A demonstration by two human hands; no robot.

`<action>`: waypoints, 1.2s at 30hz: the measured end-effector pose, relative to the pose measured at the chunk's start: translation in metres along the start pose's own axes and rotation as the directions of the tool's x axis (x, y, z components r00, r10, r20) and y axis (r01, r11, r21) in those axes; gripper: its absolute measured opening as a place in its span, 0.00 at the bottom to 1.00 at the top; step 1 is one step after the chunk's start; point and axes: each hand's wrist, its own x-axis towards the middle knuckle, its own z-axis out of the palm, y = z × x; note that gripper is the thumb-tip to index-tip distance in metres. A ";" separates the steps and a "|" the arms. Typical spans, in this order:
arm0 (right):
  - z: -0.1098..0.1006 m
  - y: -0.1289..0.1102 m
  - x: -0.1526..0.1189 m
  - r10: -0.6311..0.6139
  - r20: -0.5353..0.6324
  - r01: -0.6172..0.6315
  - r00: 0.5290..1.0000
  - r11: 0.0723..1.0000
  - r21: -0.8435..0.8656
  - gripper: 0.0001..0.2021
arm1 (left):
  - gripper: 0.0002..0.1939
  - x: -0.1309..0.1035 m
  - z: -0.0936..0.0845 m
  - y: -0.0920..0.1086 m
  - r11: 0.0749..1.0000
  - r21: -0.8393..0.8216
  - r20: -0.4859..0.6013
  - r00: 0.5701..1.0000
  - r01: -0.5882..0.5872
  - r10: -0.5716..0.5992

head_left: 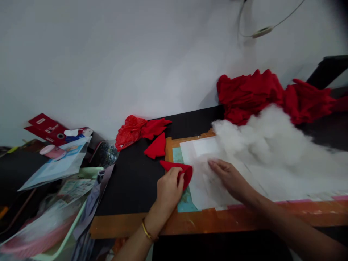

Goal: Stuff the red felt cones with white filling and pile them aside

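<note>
My left hand (pixel 169 188) is closed around a red cloth cone (pixel 187 172), whose wide opening faces right, toward my other hand. Fingers of my right hand (pixel 231 178) are pinched on a thin tuft of white stuffing (pixel 206 170), a short way from the cone's mouth; the tuft's edges blur into the white sheet (pixel 196 190) beneath. Right of that hand, a big heap of fluffy white stuffing (pixel 261 136) spreads over the table. Two smaller red pieces lie beyond my left hand, one a pointed red cloth piece (pixel 156 146).
Piled red cloth (pixel 248 92) lies against the wall behind the stuffing. A red plastic bag (pixel 131 130) sits at the table's back left. A light green basket (pixel 71 232) of packets stands on the left, near a red box (pixel 47 127). Brown tape (pixel 127 224) covers the front edge.
</note>
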 end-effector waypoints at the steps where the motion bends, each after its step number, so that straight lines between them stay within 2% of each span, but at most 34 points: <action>1: 0.010 -0.007 -0.006 0.055 0.019 -0.057 0.998 0.991 0.123 0.20 | 0.08 0.001 0.000 0.003 0.996 -0.090 -0.055 0.998 0.017 -0.022; 3: 0.028 -0.011 -0.013 0.055 0.036 -0.062 0.998 0.978 0.201 0.18 | 0.07 0.004 0.001 0.012 0.968 -0.248 -0.135 0.988 0.043 -0.078; 6: 0.042 -0.001 -0.011 -0.109 -0.006 0.109 0.994 0.994 -0.017 0.13 | 0.07 0.007 0.006 0.030 0.922 -0.387 -0.192 0.976 0.025 -0.107; 8: 0.041 0.007 -0.004 -0.161 -0.024 0.156 0.987 0.978 -0.142 0.10 | 0.08 0.009 0.009 0.040 0.917 -0.396 -0.175 0.984 -0.045 -0.028; 10: 0.037 0.009 0.000 -0.141 -0.021 0.136 0.990 0.979 -0.152 0.09 | 0.09 0.008 0.013 0.047 0.925 -0.352 -0.135 0.986 -0.141 0.099; 12: 0.032 0.004 0.000 -0.101 -0.030 0.099 0.994 0.994 -0.045 0.11 | 0.10 0.004 0.018 0.051 0.924 -0.311 -0.119 0.974 -0.222 0.194; 14: 0.029 -0.004 -0.004 -0.008 -0.047 0.018 0.999 0.975 0.220 0.11 | 0.10 -0.002 0.022 0.051 0.903 -0.332 -0.145 0.960 -0.274 0.239; 16: 0.030 -0.010 -0.011 0.101 -0.035 -0.067 0.994 0.848 0.526 0.10 | 0.09 -0.009 0.025 0.049 0.861 -0.402 -0.155 0.950 -0.313 0.273; 17: 0.032 -0.012 -0.014 0.134 -0.026 -0.088 0.991 0.776 0.625 0.09 | 0.08 -0.012 0.025 0.047 0.838 -0.443 -0.158 0.948 -0.318 0.276; 18: 0.034 -0.014 -0.016 0.147 -0.024 -0.093 0.989 0.735 0.671 0.09 | 0.08 -0.014 0.024 0.045 0.820 -0.484 -0.183 0.952 -0.304 0.245; 19: 0.036 -0.015 -0.018 0.152 -0.032 -0.089 0.988 0.720 0.688 0.10 | 0.11 -0.014 0.023 0.042 0.803 -0.531 -0.237 0.957 -0.270 0.165; 20: 0.039 -0.016 -0.020 0.153 -0.041 -0.083 0.987 0.721 0.688 0.11 | 0.17 -0.013 0.022 0.040 0.776 -0.592 -0.311 0.950 -0.219 0.030; 21: 0.042 -0.018 -0.021 0.147 -0.046 -0.077 0.988 0.731 0.678 0.12 | 0.23 -0.011 0.019 0.039 0.722 -0.672 -0.370 0.919 -0.162 -0.139; 22: 0.044 -0.019 -0.021 0.134 -0.047 -0.069 0.990 0.746 0.663 0.12 | 0.27 -0.007 0.017 0.039 0.630 -0.768 -0.384 0.870 -0.115 -0.309; 23: 0.047 -0.020 -0.021 0.113 -0.046 -0.057 0.992 0.761 0.646 0.12 | 0.28 -0.003 0.014 0.041 0.506 -0.858 -0.333 0.838 -0.081 -0.431; 24: 0.050 -0.022 -0.021 0.085 -0.048 -0.037 0.995 0.784 0.620 0.12 | 0.28 0.001 0.012 0.044 0.367 -0.929 -0.236 0.839 -0.047 -0.490; 25: 0.053 -0.023 -0.020 0.050 -0.059 -0.007 0.997 0.814 0.581 0.11 | 0.28 0.005 0.010 0.048 0.239 -0.971 -0.130 0.860 -0.009 -0.493; 27: 0.059 -0.024 -0.020 -0.018 -0.108 0.067 0.994 0.884 0.463 0.09 | 0.31 0.009 0.008 0.059 0.088 -0.995 0.001 0.878 0.050 -0.479; 30: 0.065 -0.024 -0.022 -0.071 -0.206 0.125 0.976 0.957 0.262 0.07 | 0.34 0.010 0.010 0.071 0.007 -0.998 0.048 0.827 0.063 -0.560; 32: 0.065 -0.024 -0.026 -0.056 -0.237 0.108 0.970 0.971 0.212 0.08 | 0.30 0.009 0.012 0.073 -0.057 -0.997 0.083 0.802 0.061 -0.592; 34: 0.064 -0.023 -0.029 -0.051 -0.208 0.101 0.977 0.966 0.239 0.12 | 0.26 0.009 0.014 0.070 -0.115 -0.992 0.115 0.805 0.059 -0.582; 36: 0.062 -0.022 -0.031 -0.076 -0.145 0.115 0.986 0.952 0.283 0.15 | 0.26 0.007 0.016 0.068 -0.148 -0.987 0.141 0.813 0.069 -0.565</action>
